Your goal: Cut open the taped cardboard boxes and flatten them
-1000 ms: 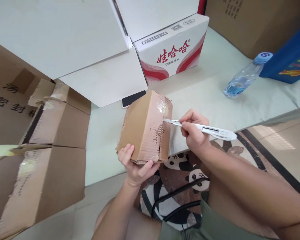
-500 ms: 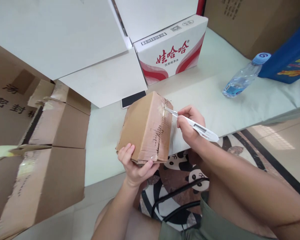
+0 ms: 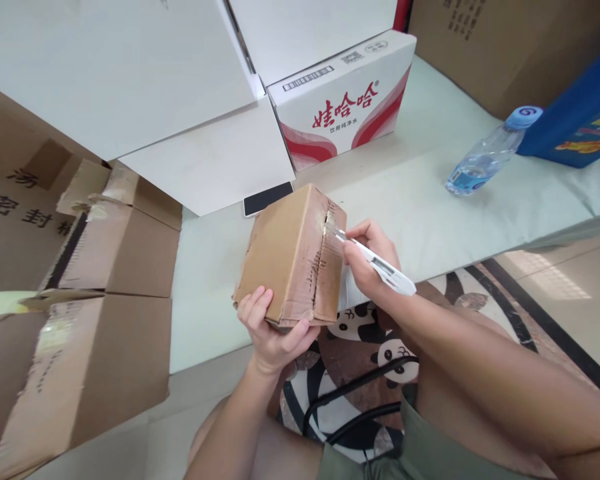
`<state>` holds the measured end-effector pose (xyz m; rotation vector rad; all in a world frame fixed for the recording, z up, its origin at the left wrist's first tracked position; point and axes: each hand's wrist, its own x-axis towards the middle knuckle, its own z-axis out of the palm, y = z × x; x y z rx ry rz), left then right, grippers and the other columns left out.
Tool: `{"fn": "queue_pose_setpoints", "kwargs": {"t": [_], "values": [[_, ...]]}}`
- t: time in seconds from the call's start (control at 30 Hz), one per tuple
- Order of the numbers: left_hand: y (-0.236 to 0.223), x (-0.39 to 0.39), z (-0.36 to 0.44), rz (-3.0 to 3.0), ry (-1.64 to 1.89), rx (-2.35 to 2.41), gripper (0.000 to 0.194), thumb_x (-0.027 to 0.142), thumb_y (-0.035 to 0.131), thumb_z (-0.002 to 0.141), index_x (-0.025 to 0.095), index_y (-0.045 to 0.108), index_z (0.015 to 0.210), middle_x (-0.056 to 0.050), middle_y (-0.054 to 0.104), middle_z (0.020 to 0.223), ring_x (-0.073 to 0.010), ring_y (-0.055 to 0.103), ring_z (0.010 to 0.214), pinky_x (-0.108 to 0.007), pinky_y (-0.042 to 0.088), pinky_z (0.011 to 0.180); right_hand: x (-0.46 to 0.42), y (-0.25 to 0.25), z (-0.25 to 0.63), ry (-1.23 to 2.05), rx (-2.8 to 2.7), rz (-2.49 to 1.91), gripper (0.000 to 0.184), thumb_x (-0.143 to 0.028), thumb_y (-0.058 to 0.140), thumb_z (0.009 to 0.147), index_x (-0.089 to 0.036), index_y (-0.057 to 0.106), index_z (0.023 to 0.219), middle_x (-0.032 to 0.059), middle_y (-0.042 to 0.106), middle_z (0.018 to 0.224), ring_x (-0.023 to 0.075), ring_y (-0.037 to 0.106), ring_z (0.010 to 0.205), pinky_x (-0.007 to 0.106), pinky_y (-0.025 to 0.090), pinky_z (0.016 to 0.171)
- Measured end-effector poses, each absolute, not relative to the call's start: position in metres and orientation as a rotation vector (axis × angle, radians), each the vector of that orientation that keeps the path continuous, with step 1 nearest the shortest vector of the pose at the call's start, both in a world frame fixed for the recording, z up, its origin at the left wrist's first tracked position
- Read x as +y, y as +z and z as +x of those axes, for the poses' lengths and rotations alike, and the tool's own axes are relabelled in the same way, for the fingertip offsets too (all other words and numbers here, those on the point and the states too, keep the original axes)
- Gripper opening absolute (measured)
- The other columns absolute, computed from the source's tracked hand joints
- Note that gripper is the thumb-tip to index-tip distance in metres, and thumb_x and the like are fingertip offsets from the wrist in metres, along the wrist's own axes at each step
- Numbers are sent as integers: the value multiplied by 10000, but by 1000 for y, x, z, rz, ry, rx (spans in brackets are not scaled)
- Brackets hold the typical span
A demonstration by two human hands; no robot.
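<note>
A brown cardboard box (image 3: 275,257) rests tilted at the edge of the cloth-covered table. My left hand (image 3: 277,333) grips its near lower corner, fingers on one face and thumb along the taped side. In my right hand (image 3: 373,257) is a white utility knife (image 3: 387,270), held like a pen. The knife's blade tip meets the taped seam near the far end of the box, where the tape is torn and a dark gap shows. Whether the blade has gone inside the gap, I cannot tell.
A dark-screened phone (image 3: 267,198) lies behind the box. Beyond it stand white cartons (image 3: 210,160) and a red-and-white carton (image 3: 350,110). A water bottle (image 3: 485,160) stands at right beside a blue box (image 3: 575,127). Opened cardboard boxes (image 3: 125,360) are at left.
My right hand and the utility knife have moved left and slightly nearer, drawing the blade a short way along the seam. The gap in the tape looks wider. My left hand stays put.
</note>
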<state>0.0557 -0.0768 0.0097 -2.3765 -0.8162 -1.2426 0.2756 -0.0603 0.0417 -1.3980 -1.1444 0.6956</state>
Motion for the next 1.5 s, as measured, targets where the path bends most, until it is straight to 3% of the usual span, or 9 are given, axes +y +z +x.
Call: {"fn": "queue_pose_setpoints", "kwargs": {"t": [0.3, 0.53, 0.73, 0.9, 1.1, 1.27, 1.5], "values": [[6, -77, 57, -2387, -1245, -819, 865, 312, 923, 536, 432, 488, 1274, -102, 408, 1493, -339, 484, 1283, -555, 411, 1004, -52, 29, 271, 736, -1018, -1353, 88, -310, 555, 874, -239, 521, 915, -52, 589, 641, 147, 547, 567, 289, 411, 563], [6, -79, 54, -2359, -1239, -846, 838, 456, 901, 587, 462, 450, 1293, -100, 411, 1437, -334, 499, 1237, -547, 448, 974, -57, 27, 263, 832, -944, -1323, 130, -288, 583, 833, -250, 493, 918, -76, 529, 575, 134, 470, 500, 270, 344, 497], [4, -78, 57, -2369, -1249, -804, 851, 337, 903, 558, 433, 478, 1289, -101, 424, 1397, -335, 482, 1224, -539, 402, 1010, -50, 37, 267, 1018, -747, -1238, 113, -217, 510, 771, -261, 411, 805, -99, 444, 465, 119, 390, 407, 253, 296, 438], [4, -78, 58, -2337, -1223, -816, 910, 387, 908, 556, 451, 440, 1333, -94, 413, 1391, -321, 481, 1223, -523, 407, 1022, -64, 38, 263, 777, -997, -1387, 109, -265, 573, 818, -246, 491, 889, -69, 547, 587, 142, 510, 526, 279, 373, 532], [5, -81, 58, -2309, -1227, -834, 906, 380, 922, 554, 430, 450, 1325, -112, 414, 1395, -336, 481, 1230, -548, 416, 1016, -76, 42, 253, 614, -1168, -1468, 113, -306, 561, 859, -248, 493, 928, -70, 529, 612, 142, 502, 534, 281, 367, 552], [4, -81, 60, -2283, -1239, -870, 857, 390, 919, 551, 434, 465, 1278, -102, 410, 1415, -327, 483, 1235, -544, 418, 1003, -81, 45, 248, 635, -1161, -1458, 149, -327, 569, 853, -247, 488, 949, -83, 481, 572, 140, 462, 488, 287, 354, 528], [4, -80, 63, -2321, -1227, -882, 789, 307, 903, 544, 418, 486, 1204, -92, 408, 1440, -322, 473, 1255, -535, 414, 1004, -67, 32, 255, 780, -1044, -1382, 150, -371, 556, 908, -248, 495, 970, -38, 584, 691, 160, 551, 610, 298, 410, 589]]}}
